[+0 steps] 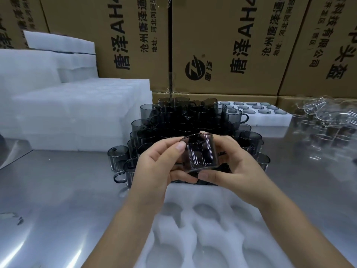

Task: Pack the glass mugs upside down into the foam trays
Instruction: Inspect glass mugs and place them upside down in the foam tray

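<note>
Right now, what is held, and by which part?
The left hand and right hand hold one dark glass mug by its side wall and bottom edge.

Glossy glass mug (201,155); foam tray (218,196) apparently matt.

both hands (193,161) holding smoky glass mug (200,153), foam tray (212,229) below

We are seeing bright, even light glaring in streaks off the steel table (58,190) at lower left. Wide-angle distortion is tilting the cartons (222,26) along the top, and the foam tray (212,194) at the bottom is looking soft.
</note>
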